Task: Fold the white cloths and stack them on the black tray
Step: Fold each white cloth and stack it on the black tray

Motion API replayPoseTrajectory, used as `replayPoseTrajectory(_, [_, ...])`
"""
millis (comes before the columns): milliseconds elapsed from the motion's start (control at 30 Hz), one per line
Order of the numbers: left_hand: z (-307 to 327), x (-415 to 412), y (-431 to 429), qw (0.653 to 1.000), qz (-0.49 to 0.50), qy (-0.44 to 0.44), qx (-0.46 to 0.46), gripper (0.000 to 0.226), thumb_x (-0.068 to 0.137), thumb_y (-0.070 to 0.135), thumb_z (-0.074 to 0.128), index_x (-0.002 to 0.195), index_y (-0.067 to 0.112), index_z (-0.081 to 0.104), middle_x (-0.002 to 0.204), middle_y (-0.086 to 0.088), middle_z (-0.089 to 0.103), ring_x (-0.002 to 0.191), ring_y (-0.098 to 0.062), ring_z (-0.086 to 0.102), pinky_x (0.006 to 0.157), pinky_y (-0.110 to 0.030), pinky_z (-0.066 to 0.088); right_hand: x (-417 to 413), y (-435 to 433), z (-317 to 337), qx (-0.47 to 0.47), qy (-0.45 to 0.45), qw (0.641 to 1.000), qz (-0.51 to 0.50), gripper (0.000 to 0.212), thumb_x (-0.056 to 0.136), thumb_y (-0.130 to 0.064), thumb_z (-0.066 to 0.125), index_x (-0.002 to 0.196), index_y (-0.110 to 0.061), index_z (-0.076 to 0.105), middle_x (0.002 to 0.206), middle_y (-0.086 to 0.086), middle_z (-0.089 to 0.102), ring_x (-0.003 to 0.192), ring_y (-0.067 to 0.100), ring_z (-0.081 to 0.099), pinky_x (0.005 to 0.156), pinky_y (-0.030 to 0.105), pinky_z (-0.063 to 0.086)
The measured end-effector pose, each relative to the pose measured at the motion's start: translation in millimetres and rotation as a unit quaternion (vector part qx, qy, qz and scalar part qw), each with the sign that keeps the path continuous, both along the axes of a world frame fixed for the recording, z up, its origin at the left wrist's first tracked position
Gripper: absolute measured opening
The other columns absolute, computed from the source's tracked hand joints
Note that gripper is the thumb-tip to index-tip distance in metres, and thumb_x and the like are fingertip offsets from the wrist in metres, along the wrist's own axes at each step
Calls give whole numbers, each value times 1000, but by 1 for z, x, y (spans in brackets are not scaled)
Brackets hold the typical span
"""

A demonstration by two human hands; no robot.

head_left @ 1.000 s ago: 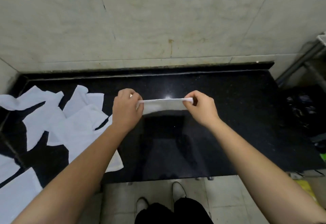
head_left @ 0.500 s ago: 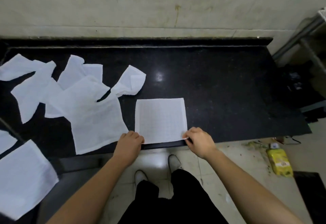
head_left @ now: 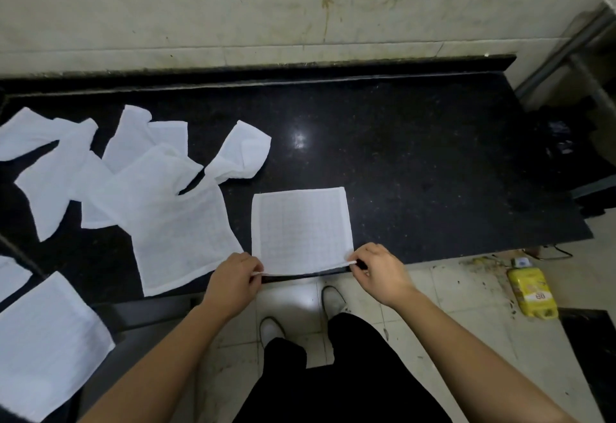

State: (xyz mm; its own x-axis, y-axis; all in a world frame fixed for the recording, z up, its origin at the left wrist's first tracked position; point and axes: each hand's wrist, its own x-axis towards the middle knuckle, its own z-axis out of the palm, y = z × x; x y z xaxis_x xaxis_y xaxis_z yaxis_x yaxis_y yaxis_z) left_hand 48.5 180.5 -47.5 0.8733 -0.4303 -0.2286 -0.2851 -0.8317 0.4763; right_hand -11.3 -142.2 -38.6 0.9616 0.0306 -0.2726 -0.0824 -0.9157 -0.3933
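A black counter is stretching away beyond the left hand and right hand, a stained wall is rising behind it, a yellow can is lying on the tiled floor to the right hand's right, and white shoes are standing just below both.

A square white cloth lies flat on the black counter, its near edge lifted. The left hand pinches its near-left corner, the right hand its near-right corner. Left of the grip, loose white cloths lie overlapping.
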Motion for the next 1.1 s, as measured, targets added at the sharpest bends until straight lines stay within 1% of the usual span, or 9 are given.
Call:
replayPoseTrajectory(133, [14, 31, -7, 991, 107, 49, -57, 5, 90, 20, 66, 94, 21, 69, 89, 6, 66, 84, -13, 59, 72, -25, 42, 27, -6, 5, 101, -5, 990, -101, 17, 95, -35, 61, 108, -30, 71, 105, -12, 65, 97, 8, 59, 81, 30, 52])
replayPoseTrajectory(200, [16, 49, -11, 980, 168, 67, -87, 9, 89, 20, 68, 99, 21, 69, 87, 6, 66, 83, -13, 60, 74, -25, 42, 44, -5, 6, 153, 0, 974, -166, 15, 92, -30, 66, 105, -30, 73, 95, -11, 68, 87, 7, 63, 79, 26, 53])
replayPoseTrajectory(300, [13, 76, -20, 961, 228, 95, -122, 15, 89, 19, 70, 104, 19, 67, 85, 6, 63, 80, -10, 58, 76, -24, 43, 71, -6, 3, 220, 4, 945, -243, 13, 90, -24, 69, 101, -30, 74, 84, -10, 71, 78, 1, 64, 71, 12, 49])
replayPoseTrajectory(433, [5, 108, -35, 941, 286, 88, -156, 17, 89, 19, 70, 105, 17, 66, 88, 4, 64, 82, -12, 60, 79, -23, 46, 106, -9, -4, 250, -6, 927, -279, 9, 91, -24, 69, 95, -31, 71, 85, -6, 72, 78, 7, 66, 71, 15, 52])
replayPoseTrajectory(600, [-9, 131, -48, 939, 311, 42, -139, 16, 91, 26, 67, 105, 18, 65, 87, 5, 66, 80, -12, 61, 79, -27, 48, 131, -15, -19, 219, -21, 940, -263, 9, 92, -29, 67, 100, -29, 72, 85, -7, 71, 79, 10, 68, 76, 30, 58])
replayPoseTrajectory(800, [-24, 130, -47, 950, 295, -13, -106, 20, 95, 27, 61, 112, 16, 63, 90, 3, 65, 81, -15, 60, 78, -33, 51, 145, -14, -29, 151, -52, 965, -207, 18, 93, -31, 66, 108, -25, 72, 89, -9, 62, 78, 11, 63, 80, 34, 56])
replayPoseTrajectory(933, [-29, 126, -48, 949, 289, -39, -121, 26, 95, 24, 61, 119, 13, 62, 90, 4, 62, 82, -15, 59, 78, -32, 50, 146, -13, -32, 126, -54, 972, -193, 25, 95, -34, 63, 117, -24, 70, 91, -7, 61, 81, 13, 61, 79, 37, 56])
replayPoseTrajectory(1033, [-32, 120, -48, 951, 281, -61, -115, 29, 96, 23, 60, 122, 13, 59, 100, 0, 62, 94, -17, 57, 84, -38, 51, 145, -11, -32, 93, -64, 979, -169, 31, 97, -33, 60, 126, -21, 64, 99, -4, 61, 91, 15, 60, 82, 39, 55])
replayPoseTrajectory(1100, [-37, 115, -44, 960, 232, -136, -74, 32, 97, 21, 58, 127, 9, 58, 118, -10, 59, 110, -26, 53, 92, -43, 49, 140, -5, -32, 43, -124, 983, -130, 37, 98, -30, 58, 133, -16, 59, 112, 3, 59, 102, 21, 57, 88, 43, 52])
